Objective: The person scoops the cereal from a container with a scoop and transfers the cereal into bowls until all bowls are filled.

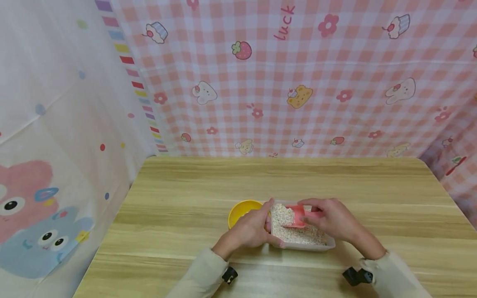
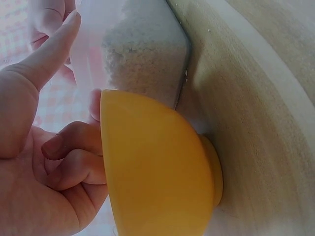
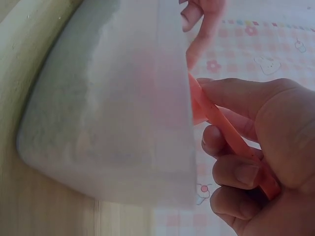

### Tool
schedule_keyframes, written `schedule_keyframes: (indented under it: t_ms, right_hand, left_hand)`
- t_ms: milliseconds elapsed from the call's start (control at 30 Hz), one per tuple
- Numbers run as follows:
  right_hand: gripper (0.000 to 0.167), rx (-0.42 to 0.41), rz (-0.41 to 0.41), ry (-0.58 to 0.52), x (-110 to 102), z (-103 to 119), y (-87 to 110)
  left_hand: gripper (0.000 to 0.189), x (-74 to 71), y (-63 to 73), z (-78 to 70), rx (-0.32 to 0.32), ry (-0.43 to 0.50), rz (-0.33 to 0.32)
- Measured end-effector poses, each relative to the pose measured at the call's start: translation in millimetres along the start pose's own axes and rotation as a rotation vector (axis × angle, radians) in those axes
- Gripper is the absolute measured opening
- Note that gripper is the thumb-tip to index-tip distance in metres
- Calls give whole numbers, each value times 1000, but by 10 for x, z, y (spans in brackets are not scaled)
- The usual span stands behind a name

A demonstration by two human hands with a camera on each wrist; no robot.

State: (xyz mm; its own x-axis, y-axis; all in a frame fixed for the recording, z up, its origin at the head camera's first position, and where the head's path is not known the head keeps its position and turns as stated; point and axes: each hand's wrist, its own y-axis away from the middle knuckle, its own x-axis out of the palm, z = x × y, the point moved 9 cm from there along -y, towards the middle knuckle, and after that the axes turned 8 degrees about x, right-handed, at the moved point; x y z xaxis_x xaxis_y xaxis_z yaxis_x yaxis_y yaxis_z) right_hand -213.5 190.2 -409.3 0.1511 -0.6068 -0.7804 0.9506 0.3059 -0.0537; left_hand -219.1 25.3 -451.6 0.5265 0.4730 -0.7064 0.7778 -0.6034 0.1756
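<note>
Pink scoop (image 1: 299,216) in translucent tub (image 1: 309,247) of flakes (image 1: 303,236), yellow bowl (image 2: 152,162) alongside

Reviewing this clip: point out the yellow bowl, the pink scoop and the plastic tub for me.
Yellow bowl (image 2: 155,167): left wrist view, on its outer side.
Pink scoop (image 1: 299,214): head view, on the inside of its blade.
Plastic tub (image 3: 140,152): right wrist view, on its translucent wall.
</note>
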Motion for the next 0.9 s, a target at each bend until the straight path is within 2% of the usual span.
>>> schedule_keyframes:
  t_ms: [233,433,900]
  right_hand:
    - [30,7,-22,21,64,-2,-30]
    - [33,35,-11,16,119,-30,-41]
    - [34,79,46,-97,85,-133,9]
  left_hand:
    - [118,17,-13,-3,10,7,5]
    - [119,2,2,5,-7,8,0]
    - [119,9,0,26,-11,7,-7]
